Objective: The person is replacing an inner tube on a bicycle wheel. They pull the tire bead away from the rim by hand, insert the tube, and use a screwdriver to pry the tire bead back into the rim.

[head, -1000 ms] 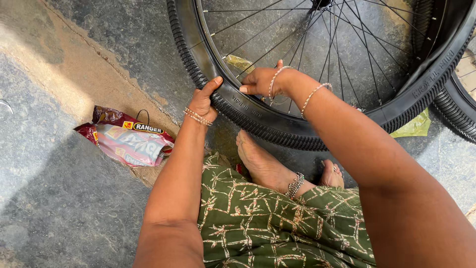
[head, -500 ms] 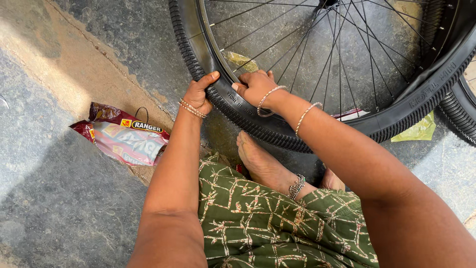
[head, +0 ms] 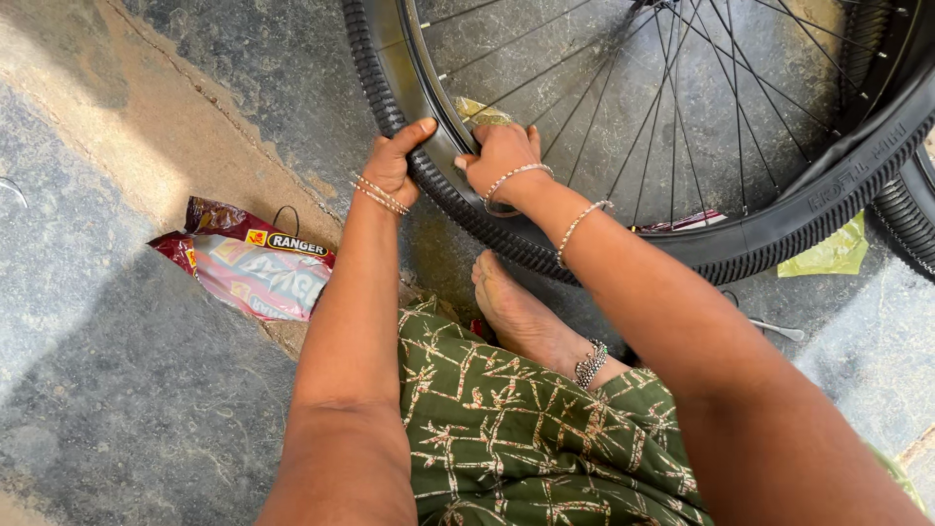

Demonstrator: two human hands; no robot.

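A bicycle wheel with a black knobbly tyre (head: pixel 838 195), a dark rim and thin spokes (head: pixel 682 107) lies tilted on the stone floor in front of me. My left hand (head: pixel 394 166) clasps the tyre's outer edge, thumb over the top toward the rim. My right hand (head: pixel 502 156) presses on the tyre and rim just to the right of it, fingers curled over the inner edge. Both wrists wear thin bangles. My bare foot (head: pixel 521 312) with an anklet rests on the floor under the wheel, beside my green patterned garment (head: pixel 526 438).
A crumpled red and pink plastic wrapper (head: pixel 248 263) lies on the floor to the left. A green scrap (head: pixel 833 255) sits under the tyre at right. A second tyre (head: pixel 906 219) shows at the right edge. A small metal tool (head: pixel 774 329) lies near it.
Both hands have shifted left along the tyre, following its curve, and keep their hold on it. The view has moved slightly.
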